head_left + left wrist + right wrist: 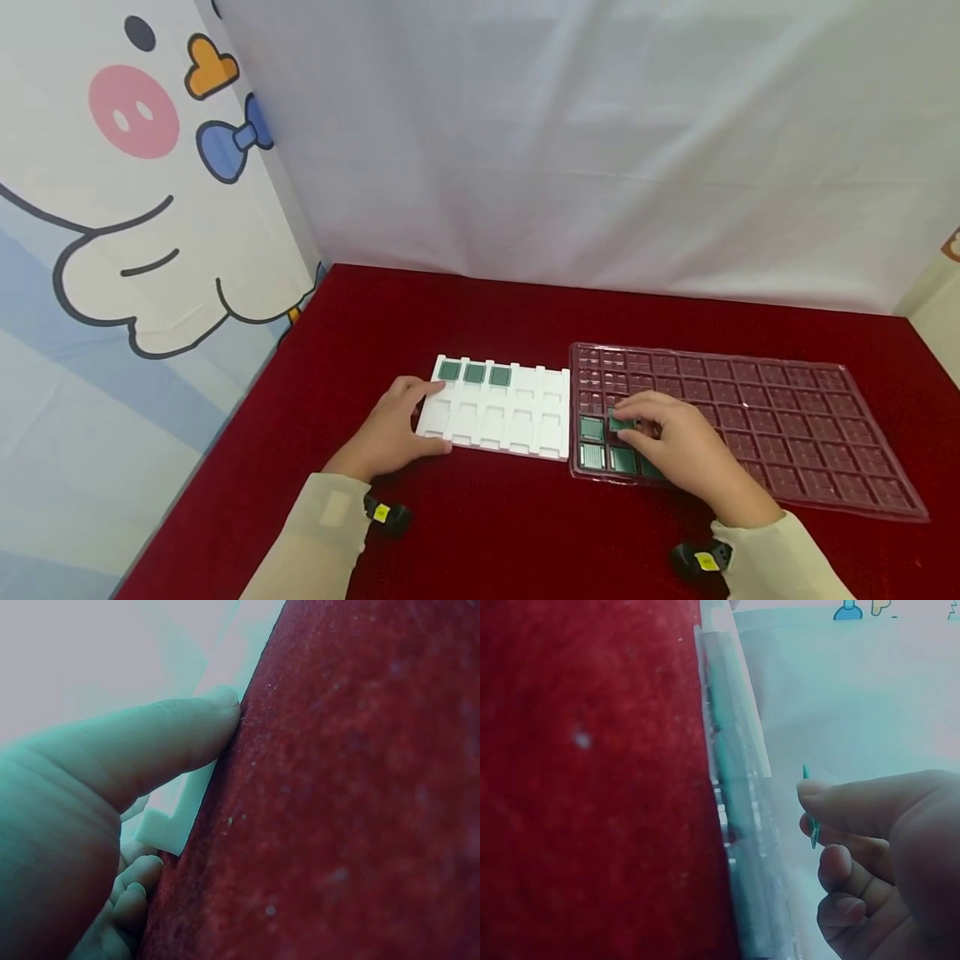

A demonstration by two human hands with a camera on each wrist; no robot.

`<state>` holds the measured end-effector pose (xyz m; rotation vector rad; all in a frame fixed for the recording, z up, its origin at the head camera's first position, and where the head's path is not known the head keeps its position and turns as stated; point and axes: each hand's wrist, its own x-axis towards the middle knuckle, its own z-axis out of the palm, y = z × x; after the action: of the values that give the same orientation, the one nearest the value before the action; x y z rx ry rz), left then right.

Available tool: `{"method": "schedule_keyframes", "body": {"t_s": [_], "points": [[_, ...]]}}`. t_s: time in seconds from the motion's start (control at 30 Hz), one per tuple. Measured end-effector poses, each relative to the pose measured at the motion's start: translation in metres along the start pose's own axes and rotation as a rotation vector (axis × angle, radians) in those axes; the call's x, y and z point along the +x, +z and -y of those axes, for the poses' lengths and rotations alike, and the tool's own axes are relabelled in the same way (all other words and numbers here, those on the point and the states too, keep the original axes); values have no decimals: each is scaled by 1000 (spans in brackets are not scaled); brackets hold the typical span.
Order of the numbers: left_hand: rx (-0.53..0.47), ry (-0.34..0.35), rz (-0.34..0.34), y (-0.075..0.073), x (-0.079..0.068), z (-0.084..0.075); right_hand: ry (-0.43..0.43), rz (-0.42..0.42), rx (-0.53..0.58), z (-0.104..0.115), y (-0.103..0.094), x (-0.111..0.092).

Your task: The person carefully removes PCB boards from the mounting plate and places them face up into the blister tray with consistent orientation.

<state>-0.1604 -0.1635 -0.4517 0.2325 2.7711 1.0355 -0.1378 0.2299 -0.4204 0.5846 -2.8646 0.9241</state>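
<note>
White tray (507, 428) clasped, chip (620, 423) held.
Right hand (672, 433) pinches chip; left hand (392, 429) spans white tray's end, likely steadying it.

Red cloth (525, 533) beneath left hand (386, 433), right hand (682, 442); white curtain (600, 167) hanging beyond both; there, cartoon-bird print (150, 225) left of them!

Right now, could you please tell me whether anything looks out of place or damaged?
Nothing stands out: three green chips sit in the far row of the white tray, the clear tray lies beside it, and the right hand pinches another chip. Any fine damage would be too small to tell.
</note>
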Motion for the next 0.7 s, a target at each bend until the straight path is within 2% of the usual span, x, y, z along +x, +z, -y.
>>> {"method": "schedule_keyframes", "body": {"t_s": [0.7], "points": [[4, 4, -9, 0, -2, -1, 7, 29, -14, -10, 7, 0]]}}
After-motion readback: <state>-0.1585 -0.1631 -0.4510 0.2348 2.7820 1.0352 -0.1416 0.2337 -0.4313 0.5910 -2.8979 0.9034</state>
